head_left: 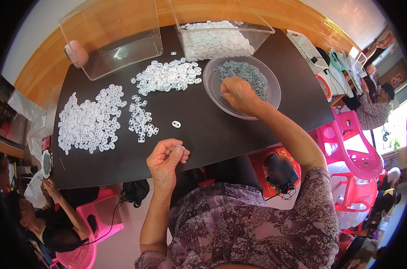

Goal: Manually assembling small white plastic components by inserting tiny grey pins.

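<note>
My right hand (240, 95) is over the near left side of a round clear plastic bowl (209, 92). Its fingers are curled together beside a heap of small grey screws or nails (253, 76); anything in them is hidden. Near the table's front edge my left hand (166, 162) is raised with thumb and fingers pinched, and I cannot make out what they hold. Just beyond it lies a single white oval plastic piece (176, 124) with two holes. A small pile of smaller white pieces (140, 120) is to its left.
Two larger piles of white ovals, one at left (89, 119) and one farther back (167, 76), cover parts of the dark table (190, 166). Behind stand a clear bin (123, 49) and another bin (261, 33) filled with white pieces. A person (55, 219) sits at left; pink chairs (347, 143) stand at right.
</note>
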Motion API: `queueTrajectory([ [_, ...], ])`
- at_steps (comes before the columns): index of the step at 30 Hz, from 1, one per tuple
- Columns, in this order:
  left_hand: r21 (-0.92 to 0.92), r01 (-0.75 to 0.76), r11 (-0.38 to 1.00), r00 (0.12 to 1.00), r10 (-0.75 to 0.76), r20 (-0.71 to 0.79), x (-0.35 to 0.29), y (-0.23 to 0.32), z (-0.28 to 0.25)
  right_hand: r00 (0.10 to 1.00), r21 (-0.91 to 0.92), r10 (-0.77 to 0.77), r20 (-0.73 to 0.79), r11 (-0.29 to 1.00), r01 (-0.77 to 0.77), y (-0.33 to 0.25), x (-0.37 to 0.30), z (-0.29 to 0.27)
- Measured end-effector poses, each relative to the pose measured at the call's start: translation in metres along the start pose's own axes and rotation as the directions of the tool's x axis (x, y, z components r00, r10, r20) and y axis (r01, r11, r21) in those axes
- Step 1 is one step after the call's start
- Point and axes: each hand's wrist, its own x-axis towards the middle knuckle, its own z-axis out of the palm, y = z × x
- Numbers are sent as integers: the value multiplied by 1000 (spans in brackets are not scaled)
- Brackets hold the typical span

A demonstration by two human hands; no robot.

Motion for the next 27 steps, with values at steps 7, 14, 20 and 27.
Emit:
queueTrajectory([
  [7,-5,-12,1000,1000,12,22,-1,1,-2,982,227,179,58,956,-188,1,7,-9],
  [14,-9,-19,1000,1000,19,18,-4,1,-4,971,371,229,73,897,-240,1,7,-4],
  [20,-39,25,999,997,-28,-67,-1,9,0,966,462,246,75,850,-253,-51,2,-24],
  [27,-127,42,991,998,-48,-40,-4,14,0,968,712,134,214,657,-248,-123,-22,-2],
])
